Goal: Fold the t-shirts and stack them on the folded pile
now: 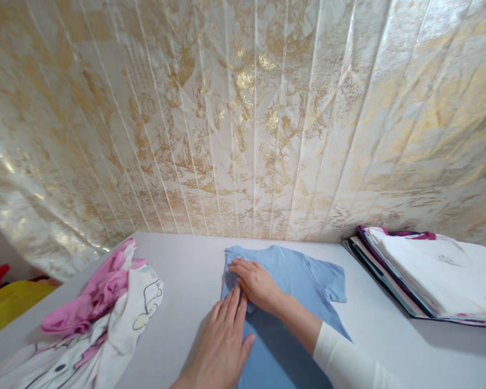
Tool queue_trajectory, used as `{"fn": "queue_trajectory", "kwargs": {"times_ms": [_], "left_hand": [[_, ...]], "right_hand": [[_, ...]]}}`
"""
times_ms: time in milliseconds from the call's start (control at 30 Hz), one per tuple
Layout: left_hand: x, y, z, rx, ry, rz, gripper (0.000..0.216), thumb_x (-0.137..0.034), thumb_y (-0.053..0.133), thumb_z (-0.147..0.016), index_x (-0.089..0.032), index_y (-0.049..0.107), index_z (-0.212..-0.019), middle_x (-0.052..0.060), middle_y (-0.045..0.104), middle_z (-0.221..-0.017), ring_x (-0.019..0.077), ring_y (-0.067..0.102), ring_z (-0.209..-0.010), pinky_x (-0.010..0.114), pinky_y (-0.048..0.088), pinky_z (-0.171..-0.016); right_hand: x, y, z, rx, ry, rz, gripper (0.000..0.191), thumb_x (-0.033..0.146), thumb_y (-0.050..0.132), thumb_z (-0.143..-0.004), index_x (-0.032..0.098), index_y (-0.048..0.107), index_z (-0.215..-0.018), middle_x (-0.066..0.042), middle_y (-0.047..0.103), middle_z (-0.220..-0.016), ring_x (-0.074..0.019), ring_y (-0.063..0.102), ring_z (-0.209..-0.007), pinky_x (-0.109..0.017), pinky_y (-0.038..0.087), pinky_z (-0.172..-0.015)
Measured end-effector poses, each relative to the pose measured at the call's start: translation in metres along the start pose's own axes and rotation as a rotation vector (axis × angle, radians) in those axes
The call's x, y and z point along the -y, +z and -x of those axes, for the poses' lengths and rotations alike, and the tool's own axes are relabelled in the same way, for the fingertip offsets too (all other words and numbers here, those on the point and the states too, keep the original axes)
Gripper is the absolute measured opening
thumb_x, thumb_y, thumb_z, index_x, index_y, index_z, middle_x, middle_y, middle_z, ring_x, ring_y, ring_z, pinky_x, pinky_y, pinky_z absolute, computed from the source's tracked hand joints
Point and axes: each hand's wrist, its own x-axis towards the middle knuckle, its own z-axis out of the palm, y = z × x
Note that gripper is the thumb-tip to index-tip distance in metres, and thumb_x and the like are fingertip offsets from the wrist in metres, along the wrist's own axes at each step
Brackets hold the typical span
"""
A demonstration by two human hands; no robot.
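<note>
A light blue T-shirt [295, 275] lies on the white table, its left side folded inward and its right sleeve spread out. My left hand [227, 329] rests along the shirt's left edge, fingers stretched out and pointing away from me. Just beyond it, my right hand [257, 281] lies flat across the folded left part, reaching over from the right. The fingertips of both hands come close together near the folded sleeve. The shirt's lower end runs out of view at the bottom and is partly covered by my right forearm.
A pile of folded clothes [441, 275], white on top, stands at the right. Crumpled pink and white printed clothing [105, 308] lies at the left of the table [182, 270]. Yellow cloth [16, 302] shows past the left edge. A gold-patterned covering [243, 119] rises behind.
</note>
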Motion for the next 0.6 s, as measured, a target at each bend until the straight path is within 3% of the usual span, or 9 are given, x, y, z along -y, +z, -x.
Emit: {"fn": "queue_trajectory", "kwargs": {"times_ms": [100,200,333,467,600], "left_hand": [[0.005,0.011,0.002,0.022,0.036,0.022,0.065,-0.047,0.048,-0.094,-0.008,0.037,-0.146,0.019,0.030,-0.152,0.0342,0.035,-0.138,0.050,0.037,-0.107],[0.013,0.015,0.003,0.027,0.064,0.039,0.065,-0.048,0.043,-0.097,-0.011,0.032,-0.149,0.015,0.024,-0.155,0.0315,0.031,-0.141,0.048,0.035,-0.109],[0.023,0.016,0.002,0.031,0.051,0.056,0.063,-0.048,0.039,-0.098,-0.016,0.029,-0.151,0.012,0.023,-0.155,0.0301,0.031,-0.141,0.049,0.033,-0.109],[0.029,0.015,0.004,0.070,0.039,0.102,0.061,-0.050,0.034,-0.100,-0.019,0.025,-0.152,0.009,0.021,-0.156,0.0290,0.027,-0.143,0.050,0.030,-0.112],[0.026,0.004,0.001,0.090,0.025,0.184,0.063,-0.055,0.028,-0.100,-0.019,0.022,-0.152,0.007,0.017,-0.157,0.0265,0.024,-0.144,0.049,0.026,-0.114]], "right_hand": [[-0.011,0.006,-0.020,0.055,0.023,0.031,0.044,0.026,0.044,-0.096,0.016,0.049,-0.139,-0.012,0.040,-0.151,-0.0247,0.032,-0.142,-0.043,0.027,-0.114],[-0.020,0.012,-0.036,0.061,0.070,0.054,0.053,0.037,0.041,-0.098,0.011,0.041,-0.145,-0.014,0.031,-0.155,-0.0276,0.025,-0.144,-0.047,0.022,-0.116],[-0.021,0.011,-0.035,0.046,0.121,0.080,0.056,0.042,0.039,-0.098,0.014,0.038,-0.147,-0.010,0.028,-0.157,-0.0224,0.022,-0.145,-0.041,0.019,-0.117],[-0.036,-0.012,0.004,-0.021,0.297,0.131,0.059,0.039,0.045,-0.094,0.020,0.033,-0.149,-0.006,0.027,-0.158,-0.0200,0.019,-0.146,-0.038,0.023,-0.115],[-0.080,-0.054,0.068,-0.171,0.645,0.216,0.060,0.026,0.048,-0.088,0.009,0.037,-0.145,-0.017,0.038,-0.151,-0.0291,0.030,-0.141,-0.044,0.028,-0.110]]}}
